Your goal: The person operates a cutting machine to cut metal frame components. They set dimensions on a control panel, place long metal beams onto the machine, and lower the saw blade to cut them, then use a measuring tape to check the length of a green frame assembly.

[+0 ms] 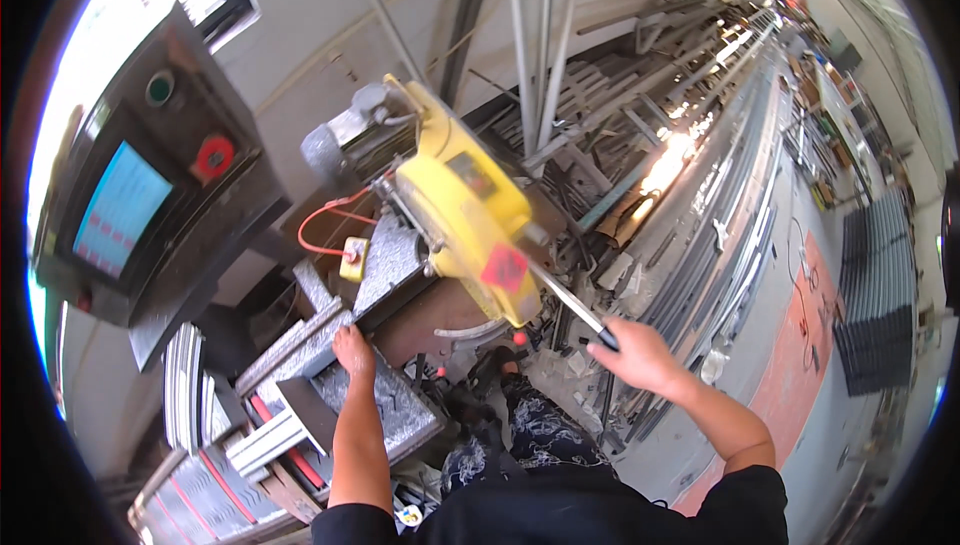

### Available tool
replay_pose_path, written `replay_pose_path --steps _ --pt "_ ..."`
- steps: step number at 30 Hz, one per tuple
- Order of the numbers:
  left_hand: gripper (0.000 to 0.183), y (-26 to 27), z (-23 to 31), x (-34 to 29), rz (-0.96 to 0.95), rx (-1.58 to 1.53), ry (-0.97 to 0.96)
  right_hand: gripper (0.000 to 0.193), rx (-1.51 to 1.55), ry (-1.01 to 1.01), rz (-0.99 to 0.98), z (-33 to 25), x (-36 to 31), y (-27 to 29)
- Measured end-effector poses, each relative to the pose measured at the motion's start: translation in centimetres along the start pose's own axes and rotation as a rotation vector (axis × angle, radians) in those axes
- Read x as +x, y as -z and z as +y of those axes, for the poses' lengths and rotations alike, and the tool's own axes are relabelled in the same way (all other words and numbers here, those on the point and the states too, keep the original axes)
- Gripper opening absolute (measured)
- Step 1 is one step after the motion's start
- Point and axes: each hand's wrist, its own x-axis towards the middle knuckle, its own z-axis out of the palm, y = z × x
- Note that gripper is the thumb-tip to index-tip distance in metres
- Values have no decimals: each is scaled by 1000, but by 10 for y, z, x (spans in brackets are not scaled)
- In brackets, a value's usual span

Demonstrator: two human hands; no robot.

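A yellow cut-off saw point(465, 200) stands in front of me, its head raised and tilted over a metal saw table point(410, 415). From its housing a slim metal lever point(568, 295) runs down to the right. My right hand point(640, 355) is closed around the black grip at the lever's end. On the left, my left hand point(353, 350) lies at the near end of a long metal profile point(295, 347), fingers bent over it against the saw table. The exact grip under those fingers is partly hidden. A small yellow box point(353, 259) with an orange cable sits beside the saw.
At the left stands a dark control panel point(180, 125) with a lit screen and a red button. Cut profiles point(183, 385) stand below it, near a roller table point(195, 500). Long metal bars point(735, 235) cover the floor to the right. A stack of grey profiles point(873, 295) lies farther right.
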Motion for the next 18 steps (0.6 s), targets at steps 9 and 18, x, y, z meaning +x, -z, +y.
replay_pose_path --steps 9,18 --pt "33 34 18 -36 -225 -139 -41 50 -381 765 43 -144 54 163" --pt "33 110 95 -227 -370 -438 127 34 1026 406 -255 -65 141 142"
